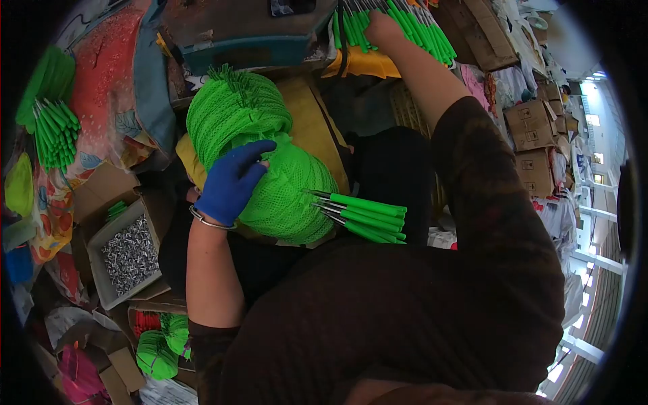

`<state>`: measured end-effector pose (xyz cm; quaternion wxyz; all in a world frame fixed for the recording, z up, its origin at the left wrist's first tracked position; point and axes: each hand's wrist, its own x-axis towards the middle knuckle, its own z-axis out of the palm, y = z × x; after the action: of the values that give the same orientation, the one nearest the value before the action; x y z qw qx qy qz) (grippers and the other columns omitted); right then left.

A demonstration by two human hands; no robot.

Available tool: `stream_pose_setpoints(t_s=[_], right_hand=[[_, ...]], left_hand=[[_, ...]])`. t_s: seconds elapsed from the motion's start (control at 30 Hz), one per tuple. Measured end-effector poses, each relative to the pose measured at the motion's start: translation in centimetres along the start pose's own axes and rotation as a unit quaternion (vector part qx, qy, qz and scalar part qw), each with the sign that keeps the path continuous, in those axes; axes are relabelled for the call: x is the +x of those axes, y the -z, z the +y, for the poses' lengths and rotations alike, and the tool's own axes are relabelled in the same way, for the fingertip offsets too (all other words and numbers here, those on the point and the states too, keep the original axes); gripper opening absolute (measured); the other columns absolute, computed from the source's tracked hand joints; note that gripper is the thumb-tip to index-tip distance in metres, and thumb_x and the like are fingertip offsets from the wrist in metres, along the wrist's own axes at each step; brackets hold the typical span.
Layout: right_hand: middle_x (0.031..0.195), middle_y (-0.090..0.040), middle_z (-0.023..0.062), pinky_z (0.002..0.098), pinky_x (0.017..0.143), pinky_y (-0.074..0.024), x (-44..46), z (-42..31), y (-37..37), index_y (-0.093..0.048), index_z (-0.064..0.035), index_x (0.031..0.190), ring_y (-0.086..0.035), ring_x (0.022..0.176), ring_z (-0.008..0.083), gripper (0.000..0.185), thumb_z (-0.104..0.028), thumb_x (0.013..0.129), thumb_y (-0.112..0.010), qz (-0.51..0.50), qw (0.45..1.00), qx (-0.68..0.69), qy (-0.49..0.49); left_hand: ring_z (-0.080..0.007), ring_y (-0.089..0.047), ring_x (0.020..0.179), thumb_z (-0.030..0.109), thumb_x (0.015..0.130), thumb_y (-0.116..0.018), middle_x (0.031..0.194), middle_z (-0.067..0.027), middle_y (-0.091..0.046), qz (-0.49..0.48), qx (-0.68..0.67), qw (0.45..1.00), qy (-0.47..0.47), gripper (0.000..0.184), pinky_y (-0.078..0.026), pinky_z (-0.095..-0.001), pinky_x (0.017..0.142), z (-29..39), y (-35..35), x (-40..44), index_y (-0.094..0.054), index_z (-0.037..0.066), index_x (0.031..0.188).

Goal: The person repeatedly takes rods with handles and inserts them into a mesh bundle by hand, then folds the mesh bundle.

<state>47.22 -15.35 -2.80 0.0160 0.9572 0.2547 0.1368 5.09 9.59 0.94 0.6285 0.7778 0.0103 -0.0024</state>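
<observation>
My left hand [236, 181], in a blue glove, lies on the waist of a bundle of bright green netting [290, 192]. Its index finger is stretched out and apart from the thumb. The netting rests across my lap, with dark green cord ends along its top. Several metal rods with green handles [368, 210] lie against its right side, handles pointing right. Up at the top, my bare right hand [383, 30] is among a row of similar green-handled rods [422, 34]. Its fingers are curled down, and whatever is between them is hidden.
A box of small metal pieces [128, 256] is at the left. More green-handled rods [55, 131] hang over patterned cloth. A teal-edged bench [250, 54] stands ahead. Green net bundles [156, 354] sit at the lower left; cardboard cartons [533, 125] are stacked at the right.
</observation>
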Motion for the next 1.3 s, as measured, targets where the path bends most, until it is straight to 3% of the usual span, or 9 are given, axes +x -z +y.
stream_pose_setpoints(t_s=[0.2, 0.37, 0.5, 0.53, 0.67, 0.73, 0.83, 0.97, 1.3], right_hand=[[0.097, -0.061, 0.0213, 0.0466, 0.077, -0.0489, -2.6, -5.0, 4.5, -0.052, -0.0034, 0.1, -0.059, 0.093, 0.0378, 0.02, -0.011, 0.082, -0.05, -0.069, 0.996, -0.021, -0.051], [0.099, -0.061, 0.0215, 0.0439, 0.077, -0.0497, -2.6, -3.7, 5.1, -0.049, -0.0003, 0.116, -0.06, 0.091, 0.0355, 0.038, -0.012, 0.08, -0.054, -0.067, 0.976, 0.153, -0.143], [0.09, -0.062, 0.0148, 0.0332, 0.072, -0.0527, -4.0, -2.8, 4.5, -0.045, 0.0019, 0.124, -0.063, 0.085, 0.0223, 0.05, -0.012, 0.078, -0.06, -0.06, 0.872, 0.447, -0.191], [0.08, -0.058, 0.0057, 0.0248, 0.067, -0.0515, -7.7, -6.1, 9.7, -0.053, 0.0006, 0.117, -0.059, 0.071, 0.0119, 0.041, -0.011, 0.079, -0.062, -0.065, 0.78, 0.589, -0.2], [0.075, -0.056, 0.0012, 0.0257, 0.063, -0.0484, -16.5, -11.6, 14.5, -0.059, -0.0015, 0.095, -0.053, 0.062, 0.0122, 0.019, -0.015, 0.083, -0.06, -0.222, 0.66, 0.7, -0.16], [0.079, -0.057, 0.0056, 0.0293, 0.064, -0.0468, -20.8, -14.1, 15.9, -0.059, -0.0014, 0.095, -0.055, 0.068, 0.0168, 0.019, -0.016, 0.083, -0.06, -0.287, 0.698, 0.642, -0.136], [0.079, -0.052, 0.013, 0.0358, 0.065, -0.0423, -25.0, -15.6, 16.1, -0.054, -0.0003, 0.094, -0.052, 0.073, 0.0266, 0.024, -0.023, 0.085, -0.058, -0.23, 0.866, 0.43, 0.114], [0.075, -0.054, 0.012, 0.0337, 0.063, -0.0438, -27.6, -16.4, 17.3, -0.057, 0.001, 0.092, -0.054, 0.066, 0.0208, 0.022, -0.02, 0.088, -0.056, -0.284, 0.813, 0.508, 0.032], [0.088, -0.064, 0.0145, 0.0299, 0.071, -0.0477, -29.4, -16.2, 17.5, -0.059, -0.003, 0.111, -0.063, 0.08, 0.0212, 0.028, -0.019, 0.089, -0.055, -0.229, 0.833, 0.5, 0.058]], left_hand=[[-0.0161, -0.061, 0.087, 0.003, 0.08, -0.061, 0.095, -0.0095, -0.065, 0.016, -0.026, 1.0, 0.001, 0.026, -0.046, -0.0269, 0.076, -0.2, 0.2, -0.3, -0.062, 0.006, 0.106], [-0.0164, -0.061, 0.087, 0.002, 0.079, -0.062, 0.098, -0.0085, -0.065, 0.008, 0.053, 0.998, -0.032, 0.027, -0.046, -0.0266, 0.077, -0.7, 0.4, -0.4, -0.062, 0.004, 0.107], [-0.014, -0.06, 0.085, 0.005, 0.081, -0.061, 0.095, -0.0071, -0.065, 0.028, -0.012, 0.999, -0.014, 0.023, -0.046, -0.0264, 0.076, -0.4, -0.2, -0.1, -0.064, 0.005, 0.104], [-0.0129, -0.059, 0.084, 0.007, 0.082, -0.061, 0.093, -0.0064, -0.065, 0.007, -0.017, 1.0, 0.02, 0.022, -0.045, -0.0262, 0.076, 0.0, -0.1, 0.1, -0.064, 0.004, 0.103], [-0.0098, -0.055, 0.084, 0.01, 0.085, -0.058, 0.091, -0.003, -0.064, 0.007, -0.11, 0.993, 0.046, 0.019, -0.042, -0.0239, 0.076, -1.5, -0.2, 0.8, -0.065, 0.002, 0.101], [-0.0105, -0.055, 0.086, 0.011, 0.084, -0.059, 0.093, -0.0028, -0.064, 0.0, -0.139, 0.988, 0.068, 0.02, -0.043, -0.0244, 0.078, -1.4, 0.0, 0.7, -0.065, 0.002, 0.101], [-0.0127, -0.056, 0.092, 0.014, 0.083, -0.06, 0.097, -0.0048, -0.064, 0.0, -0.192, 0.978, 0.087, 0.025, -0.043, -0.0258, 0.083, -1.6, -0.2, 0.3, -0.064, 0.001, 0.103], [-0.0143, -0.058, 0.092, 0.015, 0.082, -0.062, 0.098, -0.0072, -0.064, -0.016, -0.27, 0.957, 0.107, 0.028, -0.044, -0.0261, 0.085, -1.7, -0.3, -0.4, -0.064, 0.0, 0.105], [-0.0135, -0.057, 0.088, 0.016, 0.08, -0.064, 0.094, -0.0069, -0.064, -0.011, -0.308, 0.941, 0.138, 0.029, -0.044, -0.0252, 0.081, -2.3, -0.6, -0.5, -0.065, -0.001, 0.102]])
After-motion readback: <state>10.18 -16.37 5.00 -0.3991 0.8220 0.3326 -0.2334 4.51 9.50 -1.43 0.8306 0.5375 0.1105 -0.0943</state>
